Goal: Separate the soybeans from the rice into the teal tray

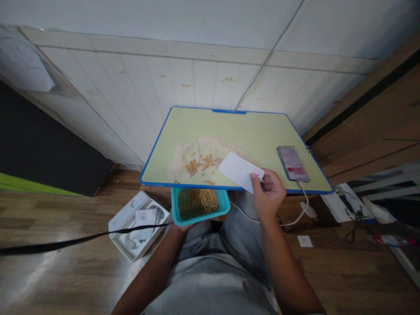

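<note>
**Head view: a white card over mixed grains, a tray held under the table edge**

Head camera looks down on a small table (262, 131) with a blue rim, standing before a white wall. The right hand (267, 192) is closed on a white card (239, 170) — thumb and fingers pinch its near corner, and the card lies tilted over the table top, just beside a pile of rice (197, 153) with yellow beans (200, 165) mixed in it. The left hand (182, 227) is mostly hidden; it supports from below a teal tray (225, 205) full of beans, held against the near edge of the table — its grip I cannot tell. A phone (293, 164) with a cable lies at the table's right side. On the wooden floor, left, an open white box (138, 225).
</note>
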Tool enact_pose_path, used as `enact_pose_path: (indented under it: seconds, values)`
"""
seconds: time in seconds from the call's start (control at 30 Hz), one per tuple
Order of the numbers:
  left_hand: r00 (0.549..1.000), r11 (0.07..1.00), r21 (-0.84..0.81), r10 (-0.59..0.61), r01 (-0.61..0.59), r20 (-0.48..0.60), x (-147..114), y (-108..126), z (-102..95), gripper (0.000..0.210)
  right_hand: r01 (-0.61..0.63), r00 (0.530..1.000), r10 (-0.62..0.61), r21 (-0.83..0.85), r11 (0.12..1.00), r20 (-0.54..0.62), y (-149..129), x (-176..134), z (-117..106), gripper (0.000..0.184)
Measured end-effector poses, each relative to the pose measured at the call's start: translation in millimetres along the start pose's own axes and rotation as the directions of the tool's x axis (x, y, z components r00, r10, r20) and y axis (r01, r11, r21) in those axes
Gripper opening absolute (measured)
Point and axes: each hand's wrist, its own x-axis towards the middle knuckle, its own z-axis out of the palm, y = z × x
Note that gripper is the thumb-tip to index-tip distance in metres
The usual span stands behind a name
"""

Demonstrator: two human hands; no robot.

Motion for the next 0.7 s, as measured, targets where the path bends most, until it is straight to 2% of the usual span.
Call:
enact_pose_path:
  seconds: [0.13,0.27,0.4,0.53,0.7]
  values:
    - [0.989,0.997,-0.077,0.001,-0.013,-0.151,-1,0,13.3,0.065,-0.007,0.999,0.008,0.02,1.0,-0.046,0,1,2,0.024]
    - [0.961,0.998,-0.059,0.014,-0.031,-0.275,-3,-1,30.2,0.07,-0.016,1.0,0.016,0.044,0.999,0.001,-1,-2,6,0.021]
    - [0.914,0.999,-0.025,0.032,-0.046,-0.405,-4,-2,38.7,0.069,-0.019,0.999,0.017,0.041,0.999,0.043,-3,-4,9,0.02]
    - [0.913,0.997,-0.046,0.038,-0.062,-0.406,-4,-3,34.4,0.063,-0.011,0.996,0.006,0.055,0.998,0.087,-6,-3,10,0.018]
    - [0.909,0.998,-0.033,0.031,-0.049,-0.417,-3,-3,30.0,0.063,-0.011,0.998,0.007,0.069,0.998,0.058,-6,0,10,0.02]
